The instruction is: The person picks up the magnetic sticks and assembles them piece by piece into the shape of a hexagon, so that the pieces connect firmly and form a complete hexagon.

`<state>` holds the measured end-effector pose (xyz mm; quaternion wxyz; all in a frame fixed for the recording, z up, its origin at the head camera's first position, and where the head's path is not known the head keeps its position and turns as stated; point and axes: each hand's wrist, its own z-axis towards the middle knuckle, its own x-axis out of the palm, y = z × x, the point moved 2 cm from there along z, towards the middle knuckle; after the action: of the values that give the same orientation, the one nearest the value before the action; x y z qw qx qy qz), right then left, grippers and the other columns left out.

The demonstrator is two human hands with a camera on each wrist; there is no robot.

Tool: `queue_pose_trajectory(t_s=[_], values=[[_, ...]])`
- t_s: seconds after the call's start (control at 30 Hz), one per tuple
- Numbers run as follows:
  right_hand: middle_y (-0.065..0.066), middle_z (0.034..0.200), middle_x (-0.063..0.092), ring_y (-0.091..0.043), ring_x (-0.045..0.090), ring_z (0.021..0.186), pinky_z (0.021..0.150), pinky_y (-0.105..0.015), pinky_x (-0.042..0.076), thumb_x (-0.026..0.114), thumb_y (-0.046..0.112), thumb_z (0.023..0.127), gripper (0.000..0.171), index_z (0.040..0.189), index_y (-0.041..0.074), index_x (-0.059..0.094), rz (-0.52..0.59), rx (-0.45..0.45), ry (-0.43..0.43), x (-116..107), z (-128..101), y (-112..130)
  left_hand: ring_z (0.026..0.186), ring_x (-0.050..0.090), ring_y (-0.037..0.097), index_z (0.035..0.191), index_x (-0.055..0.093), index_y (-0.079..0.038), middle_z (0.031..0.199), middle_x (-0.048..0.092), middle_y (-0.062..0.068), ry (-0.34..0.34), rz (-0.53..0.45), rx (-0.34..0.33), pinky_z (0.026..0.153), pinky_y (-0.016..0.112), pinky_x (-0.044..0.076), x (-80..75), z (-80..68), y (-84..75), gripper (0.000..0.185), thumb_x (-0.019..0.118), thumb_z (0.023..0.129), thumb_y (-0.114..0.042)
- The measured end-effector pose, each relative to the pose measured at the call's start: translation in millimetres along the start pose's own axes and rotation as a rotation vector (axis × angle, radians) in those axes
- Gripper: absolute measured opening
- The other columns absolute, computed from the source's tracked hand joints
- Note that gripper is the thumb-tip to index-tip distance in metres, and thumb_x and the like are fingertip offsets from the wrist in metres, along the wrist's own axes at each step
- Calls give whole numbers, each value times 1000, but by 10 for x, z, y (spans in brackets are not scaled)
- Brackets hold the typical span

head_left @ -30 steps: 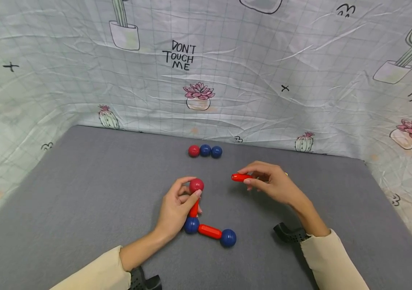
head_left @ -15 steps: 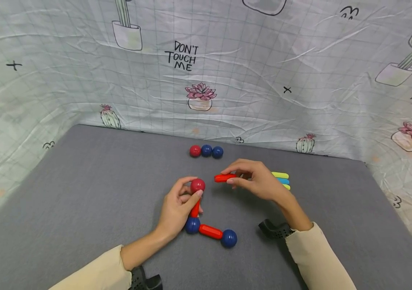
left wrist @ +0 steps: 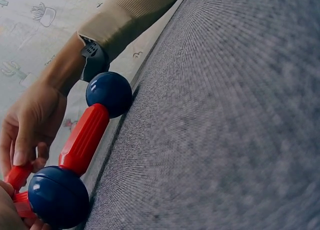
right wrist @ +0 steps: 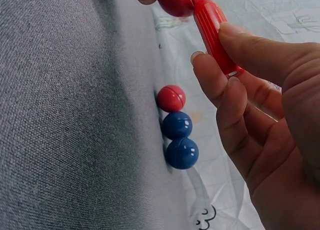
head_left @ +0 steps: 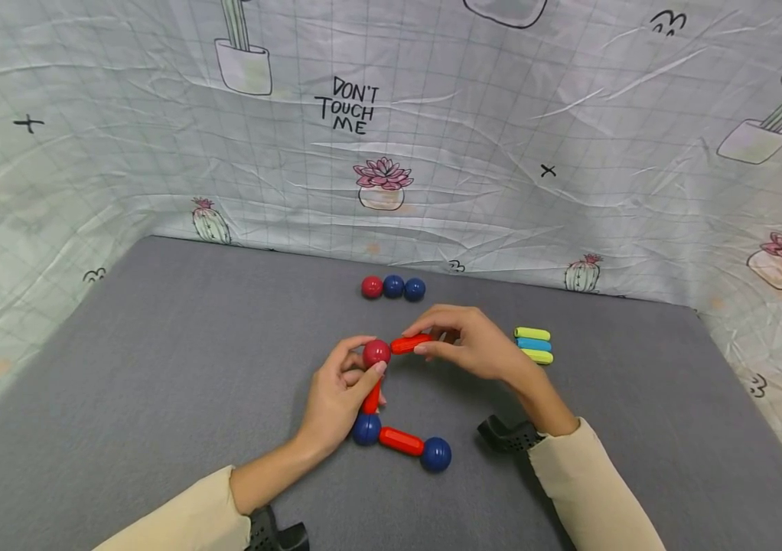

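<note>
While the left hand [head_left: 337, 394] pinched the red ball [head_left: 376, 353], the right hand [head_left: 470, 343] pinched the red rod [head_left: 412, 343] against it — a sideways push risked toppling the upright rod [head_left: 371, 398].

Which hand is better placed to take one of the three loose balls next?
Probably the right hand: it is nearer the loose balls, while the left hand holds the red ball.

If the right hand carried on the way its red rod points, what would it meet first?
The right hand pinches a red rod aimed leftward at the red ball held by the left hand. The rod's tip already appears to touch that ball, so the ball comes first.
</note>
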<state>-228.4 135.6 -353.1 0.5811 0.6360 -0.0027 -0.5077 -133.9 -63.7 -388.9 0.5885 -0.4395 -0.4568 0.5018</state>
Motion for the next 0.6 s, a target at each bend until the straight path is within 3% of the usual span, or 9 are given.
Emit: queue_pose_trajectory(t_s=[0.17, 0.33, 0.6], values=[[7, 102, 64, -12, 59, 72, 61, -29, 49, 70, 18, 89, 24, 113, 18, 70, -34, -20, -10, 1, 8, 7, 58, 57, 47, 127, 47, 5, 83, 55, 32, 4, -4, 4, 54, 36, 54, 5, 2, 21, 36, 59, 94, 0], [7, 102, 64, -12, 58, 72, 62, -29, 49, 71, 16, 88, 24, 112, 18, 70, -42, -12, -25, 20, 15, 2, 57, 57, 48, 128, 47, 2, 83, 56, 29, -3, -26, 2, 53, 36, 54, -21, 27, 189, 37, 60, 94, -1], [8, 99, 65, -12, 59, 77, 62, -30, 49, 71, 17, 88, 23, 110, 11, 71, -26, -3, -63, 85, 57, -24, 58, 62, 33, 122, 48, -6, 87, 59, 23, -28, -5, 18, 53, 31, 53, -49, 45, 316, 35, 65, 93, -13]])
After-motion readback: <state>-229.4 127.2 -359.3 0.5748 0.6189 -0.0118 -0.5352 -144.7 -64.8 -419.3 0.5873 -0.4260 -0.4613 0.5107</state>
